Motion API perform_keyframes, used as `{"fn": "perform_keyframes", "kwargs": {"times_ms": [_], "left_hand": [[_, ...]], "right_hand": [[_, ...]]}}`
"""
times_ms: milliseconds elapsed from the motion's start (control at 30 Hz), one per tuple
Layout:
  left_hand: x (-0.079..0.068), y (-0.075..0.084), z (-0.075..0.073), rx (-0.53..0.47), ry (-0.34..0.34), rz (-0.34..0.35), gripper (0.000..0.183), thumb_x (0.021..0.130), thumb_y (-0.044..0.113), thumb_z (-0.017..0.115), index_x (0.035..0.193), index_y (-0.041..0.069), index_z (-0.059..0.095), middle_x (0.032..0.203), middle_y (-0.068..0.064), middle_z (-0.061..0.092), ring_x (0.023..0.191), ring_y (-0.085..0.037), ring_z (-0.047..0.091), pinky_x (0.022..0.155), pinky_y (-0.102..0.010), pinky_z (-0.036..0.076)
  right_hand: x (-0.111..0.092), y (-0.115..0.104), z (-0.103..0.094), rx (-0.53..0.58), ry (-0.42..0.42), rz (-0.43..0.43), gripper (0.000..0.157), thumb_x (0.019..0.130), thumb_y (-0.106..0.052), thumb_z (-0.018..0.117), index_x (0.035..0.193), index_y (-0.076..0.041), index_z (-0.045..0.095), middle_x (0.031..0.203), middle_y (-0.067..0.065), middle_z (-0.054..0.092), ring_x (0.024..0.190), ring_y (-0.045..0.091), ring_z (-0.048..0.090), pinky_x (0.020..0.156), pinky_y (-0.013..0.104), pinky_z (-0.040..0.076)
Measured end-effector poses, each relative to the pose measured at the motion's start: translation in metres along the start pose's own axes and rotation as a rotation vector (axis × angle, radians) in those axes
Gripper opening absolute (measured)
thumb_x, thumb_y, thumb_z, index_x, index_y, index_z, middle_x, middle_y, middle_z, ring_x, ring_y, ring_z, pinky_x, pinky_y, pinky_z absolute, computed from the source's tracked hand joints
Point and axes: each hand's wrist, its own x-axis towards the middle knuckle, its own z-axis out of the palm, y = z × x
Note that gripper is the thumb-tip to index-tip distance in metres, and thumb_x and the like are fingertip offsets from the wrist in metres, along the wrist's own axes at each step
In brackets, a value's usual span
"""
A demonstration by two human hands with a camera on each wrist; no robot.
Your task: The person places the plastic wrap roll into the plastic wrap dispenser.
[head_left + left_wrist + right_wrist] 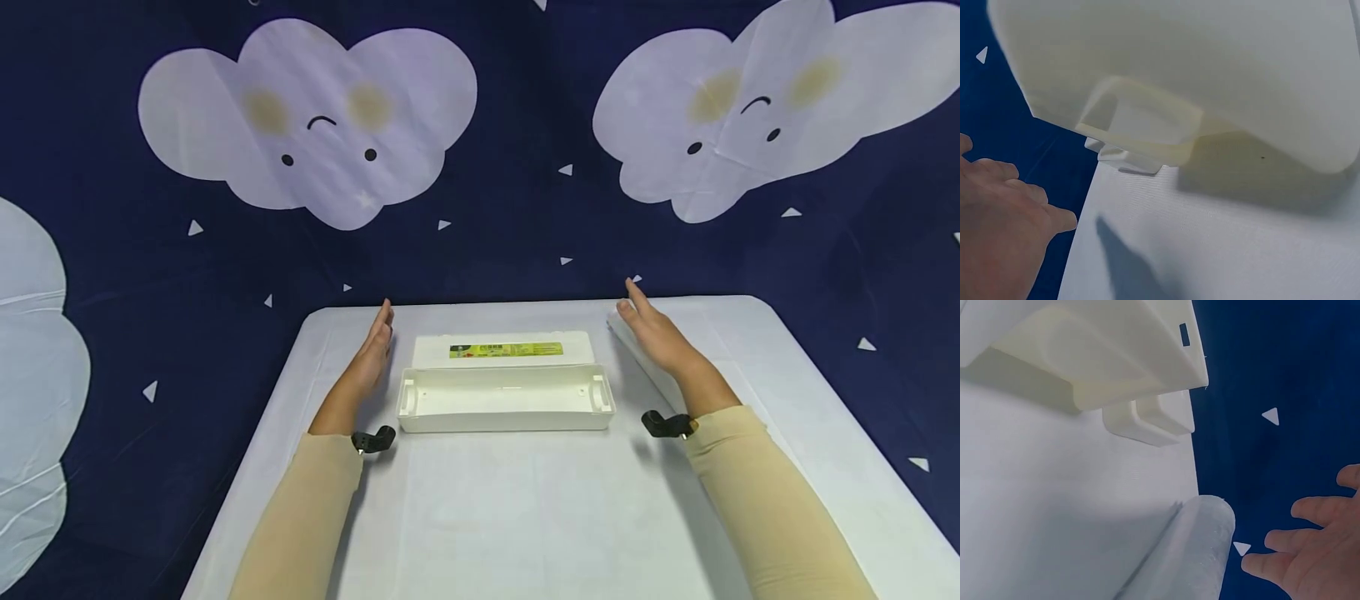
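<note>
A long white plastic box (506, 422) stands in the middle of the table with its lid (431, 354) folded back behind it. The trough has a round fitting at each end and nothing in it. On the lid is a yellow-green label (517, 350). Left of the box, my left hand (366, 367) is held apart from it with straight fingers. My right hand (660, 337), also straight-fingered, hovers to the right, beside a pale, shiny roll (1191, 550). The wrist views show the box's left end (1147, 50) and right end (1116, 369) close up; neither hand holds anything.
A white cloth-like cover lies over the table (517, 508), whose far corners are rounded. Behind it hangs a dark blue curtain (517, 200) with white clouds and small triangles. Black wrist cameras (663, 425) sit on both wrists.
</note>
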Motion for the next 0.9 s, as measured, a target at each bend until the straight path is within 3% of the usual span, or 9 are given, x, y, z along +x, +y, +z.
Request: {"fn": "perform_keyframes", "kwargs": {"times_ms": [333,600,900], "left_hand": [[-0.005,-0.005,0.0,-0.053,-0.012,0.016,0.069,0.114,0.049,0.024,0.169,0.027,-0.01,0.175,-0.008,-0.012,0.158,-0.029,-0.014,0.124,-0.05,-0.005],[-0.016,-0.01,0.003,-0.068,-0.02,0.014,0.064,0.116,0.039,0.022,0.17,0.022,-0.01,0.175,-0.01,-0.012,0.157,-0.029,-0.014,0.124,-0.048,-0.006],[-0.033,-0.012,0.005,-0.085,-0.012,0.027,0.068,0.115,0.045,0.023,0.169,0.021,-0.01,0.175,-0.009,-0.012,0.158,-0.029,-0.012,0.124,-0.049,-0.004]], "right_hand": [[-0.003,0.004,0.001,-0.001,-0.001,0.017,0.082,0.108,-0.069,0.025,0.17,-0.026,-0.006,0.172,0.022,0.005,0.154,0.053,0.007,0.117,0.073,0.007],[-0.008,0.008,0.002,-0.014,0.008,0.024,0.084,0.107,-0.071,0.025,0.17,-0.025,-0.007,0.173,0.021,0.005,0.154,0.052,0.007,0.117,0.073,0.007],[-0.017,0.009,0.003,-0.037,0.012,0.039,0.083,0.107,-0.07,0.023,0.17,-0.026,-0.008,0.172,0.023,0.006,0.152,0.055,0.009,0.116,0.075,0.007]]}}
